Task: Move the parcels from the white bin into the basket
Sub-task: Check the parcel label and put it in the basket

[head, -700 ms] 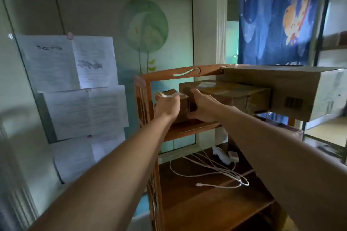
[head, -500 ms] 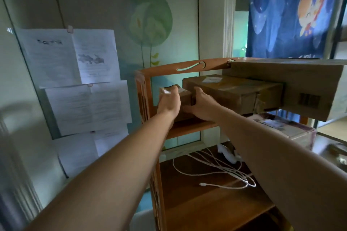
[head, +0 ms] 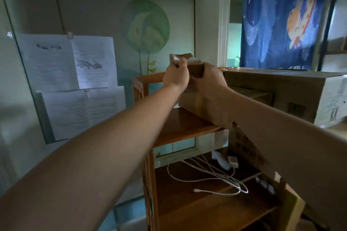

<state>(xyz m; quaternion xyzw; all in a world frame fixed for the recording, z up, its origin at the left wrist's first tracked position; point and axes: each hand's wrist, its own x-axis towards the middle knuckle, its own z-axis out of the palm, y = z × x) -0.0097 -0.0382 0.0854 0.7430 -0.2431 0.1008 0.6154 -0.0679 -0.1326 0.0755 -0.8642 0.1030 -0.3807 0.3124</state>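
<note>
A small brown cardboard parcel with a white label is held up above the top of a wooden shelf unit. My left hand grips its left side and my right hand grips its right side. Below my hands a longer brown parcel lies on the upper shelf. A large cardboard box sits to its right. No white bin or basket is in view.
White cables and a charger lie on the lower shelf. Printed sheets are pinned to the wall on the left. A blue cartoon curtain hangs at the back right beside a dark rack.
Both hands have lifted the small parcel off the upper shelf, from beside the longer parcel to above the shelf's top rail.
</note>
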